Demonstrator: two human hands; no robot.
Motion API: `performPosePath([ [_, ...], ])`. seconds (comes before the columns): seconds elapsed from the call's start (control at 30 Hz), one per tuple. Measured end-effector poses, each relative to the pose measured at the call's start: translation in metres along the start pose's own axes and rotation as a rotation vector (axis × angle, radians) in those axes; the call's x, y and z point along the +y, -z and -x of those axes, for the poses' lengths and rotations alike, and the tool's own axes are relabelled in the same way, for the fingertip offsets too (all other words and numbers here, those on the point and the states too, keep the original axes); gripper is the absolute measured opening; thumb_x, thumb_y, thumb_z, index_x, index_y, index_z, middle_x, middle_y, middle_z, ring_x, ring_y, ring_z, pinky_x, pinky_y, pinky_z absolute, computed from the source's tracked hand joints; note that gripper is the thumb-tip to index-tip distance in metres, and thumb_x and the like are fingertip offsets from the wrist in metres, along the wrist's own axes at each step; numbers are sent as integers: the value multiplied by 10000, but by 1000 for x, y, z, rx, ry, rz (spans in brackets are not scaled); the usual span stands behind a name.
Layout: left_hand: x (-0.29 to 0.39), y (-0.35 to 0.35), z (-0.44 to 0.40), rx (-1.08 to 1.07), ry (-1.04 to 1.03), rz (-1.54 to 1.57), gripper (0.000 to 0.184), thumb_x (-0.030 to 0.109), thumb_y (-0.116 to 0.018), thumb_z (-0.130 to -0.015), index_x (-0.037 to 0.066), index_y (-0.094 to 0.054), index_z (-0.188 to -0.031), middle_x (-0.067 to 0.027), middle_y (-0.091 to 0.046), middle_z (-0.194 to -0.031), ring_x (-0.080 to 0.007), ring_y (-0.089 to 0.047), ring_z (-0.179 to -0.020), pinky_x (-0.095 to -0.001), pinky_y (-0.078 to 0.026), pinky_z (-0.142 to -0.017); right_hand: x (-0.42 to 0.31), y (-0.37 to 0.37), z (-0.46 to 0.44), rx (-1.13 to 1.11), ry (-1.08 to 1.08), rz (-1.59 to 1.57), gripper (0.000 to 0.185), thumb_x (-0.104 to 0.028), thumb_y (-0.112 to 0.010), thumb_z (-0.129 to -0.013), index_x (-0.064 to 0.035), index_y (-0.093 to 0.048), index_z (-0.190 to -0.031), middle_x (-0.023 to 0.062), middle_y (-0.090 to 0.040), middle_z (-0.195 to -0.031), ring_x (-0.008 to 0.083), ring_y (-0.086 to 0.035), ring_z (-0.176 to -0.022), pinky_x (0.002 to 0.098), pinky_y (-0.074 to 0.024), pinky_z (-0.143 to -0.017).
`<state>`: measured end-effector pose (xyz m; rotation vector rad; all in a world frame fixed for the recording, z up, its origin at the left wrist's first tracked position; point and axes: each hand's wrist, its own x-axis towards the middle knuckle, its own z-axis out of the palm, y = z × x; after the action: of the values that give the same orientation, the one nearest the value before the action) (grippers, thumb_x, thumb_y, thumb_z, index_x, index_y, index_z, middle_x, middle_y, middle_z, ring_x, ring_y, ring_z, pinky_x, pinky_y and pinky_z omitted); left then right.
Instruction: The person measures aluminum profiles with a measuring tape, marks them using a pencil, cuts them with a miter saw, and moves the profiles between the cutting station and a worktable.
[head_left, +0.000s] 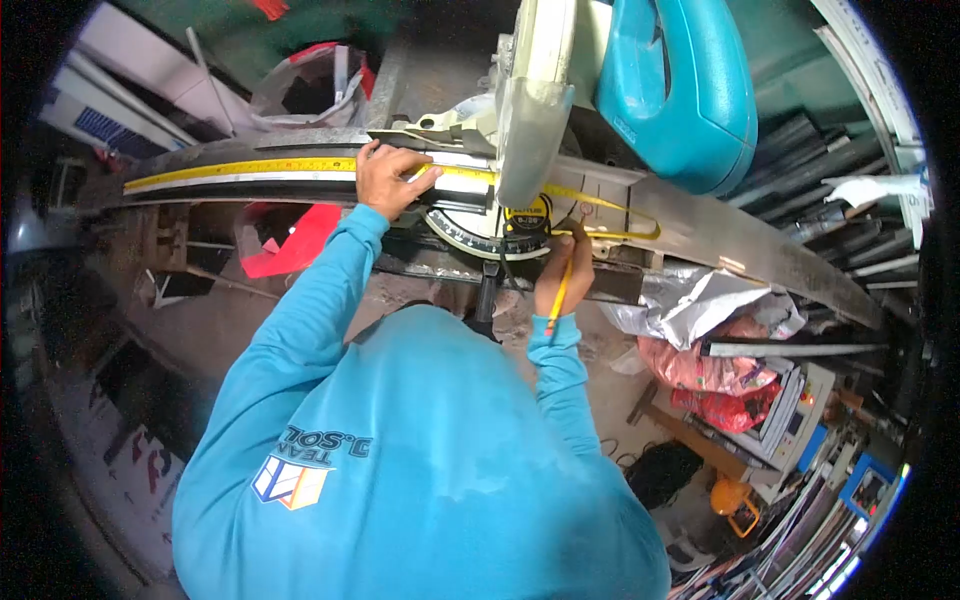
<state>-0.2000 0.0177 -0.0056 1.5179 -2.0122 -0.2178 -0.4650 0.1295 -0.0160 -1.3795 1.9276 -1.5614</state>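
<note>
A yellow tape measure blade (250,169) runs along a long white and black profile (290,187) on the saw bench. My left hand (393,180) pinches the blade and the profile's edge left of the saw. The black and yellow tape case (527,217) sits below the saw's blade guard (535,140), with a loop of blade bending out to its right. Beside the case, my right hand (568,268) has its fingers closed round a yellow pencil (561,296), its eraser end pointing down toward the sleeve.
The teal handle (690,90) of the miter saw rises behind the bench (760,250). A red bag (295,240) lies below the bench at left; silver wrapping (690,305) and pink bags (700,362) are at right. Dark profiles are stacked at the far right.
</note>
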Motion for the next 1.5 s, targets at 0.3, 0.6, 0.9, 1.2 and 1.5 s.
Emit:
performPosePath([
  [0.3, 4, -1, -1, 8, -10, 9, 239, 408, -741, -747, 171, -740, -785, 39, -689, -790, -162, -601, -810, -407, -338, -975, -10, 6, 8, -96, -20, 88, 259, -120, -575, -921, -51, -580, -1171, 184, -663, -949, 308, -664, -812, 369, -514, -696],
  [0.6, -2, 2, 3, 84, -84, 40, 234, 388, -708, -779, 156, -722, -811, 7, -679, -812, -197, -595, -837, -408, -345, -928, -53, -16, 26, -52, -250, 532, 872, -373, -710, -783, -15, -249, -1432, 270, -417, -1346, 455, -553, -1088, 488, -508, -842],
  [0.9, -5, 7, 4, 102, -66, 98, 243, 404, -681, -798, 167, -731, -823, 9, -674, -815, -208, -579, -835, -419, -326, -936, -71, -54, -3, -342, -276, 895, 965, -510, -684, -724, 12, -271, -1423, 295, -457, -1336, 417, -585, -1072, 451, -504, -876],
  [1.2, -9, 5, 3, 66, -28, 132, 249, 409, -660, -803, 174, -735, -831, 0, -673, -829, -213, -578, -850, -427, -308, -932, -54, -51, 8, -341, -370, 756, 1049, -483, -767, -676, 44, -245, -1417, 315, -399, -1374, 442, -466, -1217, 452, -412, -1005],
  [1.5, -10, 11, -1, 18, 45, 165, 202, 352, -640, -835, 177, -736, -865, 15, -668, -955, -200, -562, -941, -429, -296, -927, -34, -21, 49, -168, -178, 301, 949, -250, -811, -669, 25, -262, -1392, 231, -420, -1353, 363, -433, -1260, 452, -368, -1047],
])
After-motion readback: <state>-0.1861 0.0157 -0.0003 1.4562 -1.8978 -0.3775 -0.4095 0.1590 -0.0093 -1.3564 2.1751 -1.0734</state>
